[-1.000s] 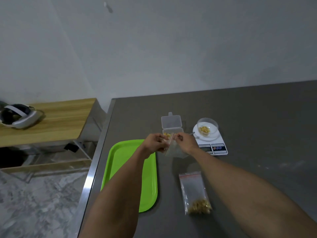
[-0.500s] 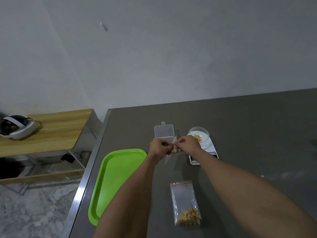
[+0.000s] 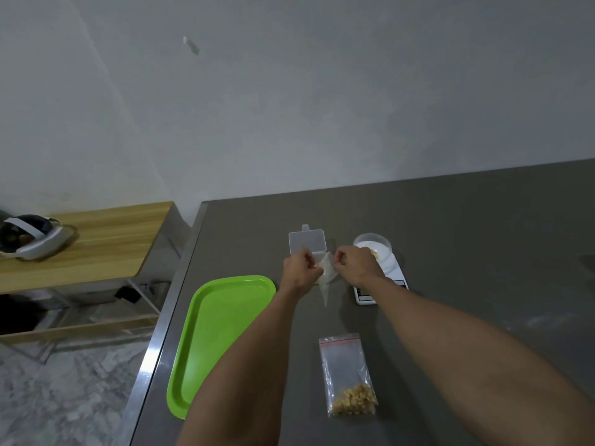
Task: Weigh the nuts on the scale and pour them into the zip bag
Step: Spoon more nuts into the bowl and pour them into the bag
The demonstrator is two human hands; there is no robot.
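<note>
Thin clear film, limp and slippery — zip bag [image 3: 325,274] hangs between left hand [image 3: 301,267] and right hand [image 3: 354,264], each pinching one lip of the mouth. Weighs almost nothing; best held at the stiffer zip edge. Nuts [image 3: 374,252] wait in the bowl [image 3: 373,244] on the scale [image 3: 381,281] — just behind the right hand.

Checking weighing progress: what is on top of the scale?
A clear bowl sits on the scale, a few nuts inside. The right hand covers part of both.
</note>
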